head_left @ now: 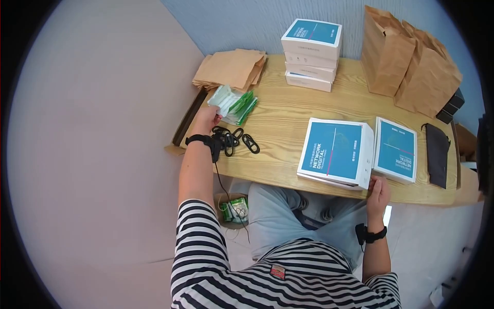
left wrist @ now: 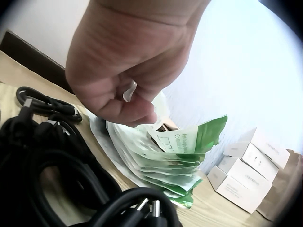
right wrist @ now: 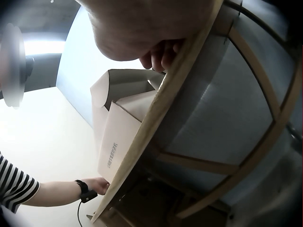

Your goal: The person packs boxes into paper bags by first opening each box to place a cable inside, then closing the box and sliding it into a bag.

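Note:
In the head view my left hand (head_left: 207, 117) pinches a clear plastic packet at the top of a pile of green-and-white packets (head_left: 240, 114). The left wrist view shows its curled fingers over the packets (left wrist: 156, 158), partly covering the one held. Coiled black cables (head_left: 226, 139) lie just nearer than that hand. My right hand (head_left: 379, 190) is at the table's front edge, fingers bent, right at the near corner of a blue-and-white box (head_left: 334, 149). That box's lid (right wrist: 137, 78) stands partly raised in the right wrist view. I cannot tell whether the fingers grip it.
A second blue-topped box (head_left: 395, 149) lies beside the first, then a dark pouch (head_left: 437, 154). Stacked white boxes (head_left: 311, 54) stand at the back, with brown paper bags (head_left: 406, 67) to their right. Flat paper bags (head_left: 231, 69) lie back left. Below the table sits a carton of packets (head_left: 235, 210).

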Available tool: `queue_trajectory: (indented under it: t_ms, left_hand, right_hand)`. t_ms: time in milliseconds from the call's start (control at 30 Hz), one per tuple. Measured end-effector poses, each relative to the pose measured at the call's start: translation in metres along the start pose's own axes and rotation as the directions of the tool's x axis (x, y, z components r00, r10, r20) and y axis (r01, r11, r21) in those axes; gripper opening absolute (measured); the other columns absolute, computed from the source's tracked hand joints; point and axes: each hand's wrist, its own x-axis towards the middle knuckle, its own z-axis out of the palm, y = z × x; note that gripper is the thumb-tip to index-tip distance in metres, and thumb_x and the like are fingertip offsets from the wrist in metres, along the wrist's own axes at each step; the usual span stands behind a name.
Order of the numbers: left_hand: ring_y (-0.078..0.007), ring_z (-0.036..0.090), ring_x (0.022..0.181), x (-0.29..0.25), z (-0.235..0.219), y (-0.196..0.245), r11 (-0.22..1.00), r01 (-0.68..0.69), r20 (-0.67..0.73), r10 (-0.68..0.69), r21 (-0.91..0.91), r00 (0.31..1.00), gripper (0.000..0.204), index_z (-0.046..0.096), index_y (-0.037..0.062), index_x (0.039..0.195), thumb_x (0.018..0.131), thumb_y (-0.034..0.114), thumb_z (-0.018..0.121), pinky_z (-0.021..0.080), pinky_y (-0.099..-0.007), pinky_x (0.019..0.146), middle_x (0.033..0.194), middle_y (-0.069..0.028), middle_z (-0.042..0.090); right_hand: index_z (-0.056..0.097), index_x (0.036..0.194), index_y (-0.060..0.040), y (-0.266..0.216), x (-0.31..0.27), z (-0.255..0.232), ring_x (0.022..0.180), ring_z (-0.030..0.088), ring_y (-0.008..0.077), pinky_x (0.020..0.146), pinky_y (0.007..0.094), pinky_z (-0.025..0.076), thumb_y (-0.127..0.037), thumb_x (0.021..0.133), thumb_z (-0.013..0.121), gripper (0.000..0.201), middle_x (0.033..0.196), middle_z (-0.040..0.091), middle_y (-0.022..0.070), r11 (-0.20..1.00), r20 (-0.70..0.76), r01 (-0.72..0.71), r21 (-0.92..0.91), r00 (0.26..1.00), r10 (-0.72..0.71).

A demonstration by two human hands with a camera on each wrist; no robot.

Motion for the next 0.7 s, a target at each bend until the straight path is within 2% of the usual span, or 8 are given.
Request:
queue_trajectory:
  t_ms: [133,200,367,467,533,567,633,700]
  left_hand:
    - [-0.0164,0.062,0.063,0.011,0.006,-0.003,0.999,-0.036,0.007,0.036,0.023,0.999,0.015,0.062,0.0003,0.104,0.092,0.007,0.066,0.052,-0.0271,0.052,0.080,-0.0070,0.062]
    - [-0.0186,0.064,0.062,0.009,0.014,-0.005,0.976,-0.207,-0.071,0.202,-0.071,0.977,0.021,0.063,-0.0018,0.108,0.090,0.007,0.068,0.053,-0.0289,0.051,0.083,-0.0095,0.064]
    - [-0.0204,0.066,0.061,0.008,0.006,-0.012,0.891,-0.362,-0.119,0.406,0.275,0.906,0.036,0.062,-0.0030,0.117,0.085,0.010,0.072,0.054,-0.0318,0.050,0.091,-0.0140,0.067]
    - [-0.0268,0.071,0.084,0.013,-0.010,-0.020,0.899,-0.347,-0.123,0.388,0.266,0.913,0.070,0.045,-0.0058,0.148,0.084,0.009,0.070,0.060,-0.0352,0.063,0.118,-0.0224,0.065]
    - [-0.0286,0.068,0.101,0.013,-0.017,-0.027,0.367,-0.391,-0.166,0.872,0.844,0.461,0.070,0.042,-0.0042,0.150,0.088,0.013,0.070,0.058,-0.0386,0.082,0.124,-0.0247,0.062]
    - [-0.0286,0.068,0.101,-0.017,-0.005,-0.020,0.352,-0.409,-0.143,0.876,0.842,0.460,0.070,0.042,-0.0042,0.150,0.088,0.013,0.070,0.058,-0.0386,0.082,0.124,-0.0247,0.062]
    - [-0.0289,0.063,0.111,-0.115,0.034,-0.003,0.580,-0.602,-0.380,0.815,0.549,0.438,0.061,0.047,-0.0033,0.147,0.094,0.016,0.068,0.052,-0.0398,0.095,0.122,-0.0238,0.063]
    - [-0.0258,0.063,0.110,-0.151,0.057,-0.021,0.573,-0.767,-0.204,0.819,0.289,0.536,0.048,0.053,-0.0027,0.141,0.099,0.018,0.065,0.053,-0.0374,0.091,0.122,-0.0197,0.064]
  right_hand:
    - [0.066,0.096,0.0032,-0.004,0.002,0.002,0.070,0.053,0.0131,0.065,0.0283,0.043,-0.021,0.109,0.046,0.034,0.077,0.056,0.0048,1.000,0.004,0.015,-0.011,1.000,-0.015]
    - [0.066,0.098,0.0037,-0.011,0.004,0.005,0.071,0.054,0.0136,0.066,0.0285,0.044,-0.022,0.109,0.046,0.035,0.079,0.057,0.0059,0.999,-0.009,0.030,0.029,1.000,-0.030]
    - [0.068,0.099,0.0019,-0.005,0.005,0.000,0.076,0.064,0.0266,0.071,0.0372,0.049,-0.023,0.108,0.047,0.034,0.083,0.063,0.0137,0.994,0.025,0.049,-0.102,0.999,-0.046]
    - [0.069,0.101,0.0010,-0.009,0.005,0.003,0.079,0.065,0.0327,0.072,0.0386,0.050,-0.023,0.106,0.049,0.032,0.085,0.064,0.0163,0.997,0.016,0.002,-0.079,1.000,-0.001]
    - [0.070,0.103,0.0012,-0.005,0.006,0.004,0.081,0.067,0.0305,0.075,0.0375,0.052,-0.024,0.107,0.050,0.032,0.089,0.067,0.0165,0.999,0.016,0.011,-0.034,1.000,-0.010]
    - [0.070,0.103,0.0012,-0.008,0.007,0.003,0.081,0.067,0.0305,0.075,0.0375,0.052,-0.024,0.107,0.050,0.032,0.089,0.067,0.0165,0.999,-0.005,-0.003,-0.041,1.000,0.003]
    - [0.070,0.108,0.0016,-0.013,0.007,0.003,0.083,0.067,0.0238,0.077,0.0351,0.052,-0.027,0.108,0.051,0.034,0.094,0.070,0.0133,0.985,0.039,-0.139,0.098,0.990,0.136]
    - [0.070,0.110,0.0023,-0.018,0.007,0.006,0.085,0.066,0.0204,0.079,0.0334,0.052,-0.028,0.109,0.051,0.036,0.095,0.071,0.0112,0.951,0.069,-0.224,0.213,0.974,0.214]
